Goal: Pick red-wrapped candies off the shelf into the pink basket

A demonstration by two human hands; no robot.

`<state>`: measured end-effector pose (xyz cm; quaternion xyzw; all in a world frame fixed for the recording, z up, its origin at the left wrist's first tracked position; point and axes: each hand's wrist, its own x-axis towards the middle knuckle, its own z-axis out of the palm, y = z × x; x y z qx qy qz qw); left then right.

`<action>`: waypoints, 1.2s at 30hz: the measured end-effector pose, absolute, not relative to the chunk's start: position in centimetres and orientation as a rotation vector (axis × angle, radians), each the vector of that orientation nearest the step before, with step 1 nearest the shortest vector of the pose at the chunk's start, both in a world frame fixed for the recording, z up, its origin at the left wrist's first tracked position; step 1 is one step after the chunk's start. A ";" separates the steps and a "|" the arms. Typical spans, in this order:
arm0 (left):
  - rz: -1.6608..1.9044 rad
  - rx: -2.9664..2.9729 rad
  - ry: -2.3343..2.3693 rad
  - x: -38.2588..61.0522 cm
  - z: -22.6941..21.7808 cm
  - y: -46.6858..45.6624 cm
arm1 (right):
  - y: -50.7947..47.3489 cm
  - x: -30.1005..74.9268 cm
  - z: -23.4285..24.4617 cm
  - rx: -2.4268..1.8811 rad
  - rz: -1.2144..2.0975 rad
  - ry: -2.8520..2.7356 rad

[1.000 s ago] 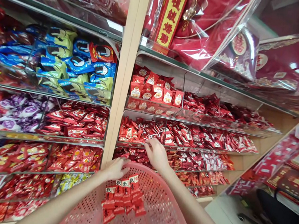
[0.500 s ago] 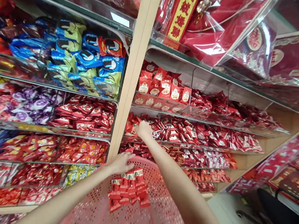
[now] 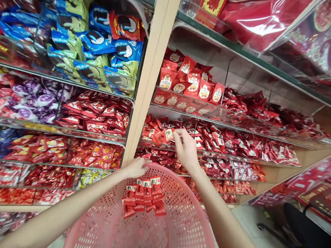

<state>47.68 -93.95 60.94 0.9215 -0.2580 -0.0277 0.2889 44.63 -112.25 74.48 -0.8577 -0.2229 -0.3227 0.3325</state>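
My right hand (image 3: 186,148) is closed, its fingertips pinching a small red candy packet (image 3: 164,135) with a cream patch, just in front of a shelf bin of similar packets. My left hand (image 3: 137,168) is closed over the far rim of a pink plastic basket (image 3: 199,226) with a perforated wall. Inside the basket, a cluster of red candy packets (image 3: 147,197) with black characters on cream tops lies against the far side. The bin of red packets (image 3: 148,132) stands behind the right hand's packet, partly covered by it.
Shelves with clear fronts hold blue and green packets (image 3: 95,41), purple wrapped sweets (image 3: 38,98) and red packets (image 3: 194,85). A wooden upright (image 3: 154,63) divides the shelving. At lower right stands a black wheeled chair (image 3: 305,229).
My right hand has come out of the shelf bin, moving right and toward me, with a red candy packet now showing in its fingers. My left hand's fingers have closed on the basket rim.
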 end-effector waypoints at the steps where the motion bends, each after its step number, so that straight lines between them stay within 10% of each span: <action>1: -0.079 2.456 -0.688 47.8 61.0 -94.0 | -112.8 43.6 73.4 -2.212 -0.757 -0.583; 15: -0.069 2.436 -0.753 48.8 60.4 -94.2 | -111.1 45.1 58.3 -2.209 0.059 -0.667; 36: -0.079 2.466 -0.715 48.4 60.7 -94.3 | -109.2 41.0 58.8 -2.811 -0.228 -0.955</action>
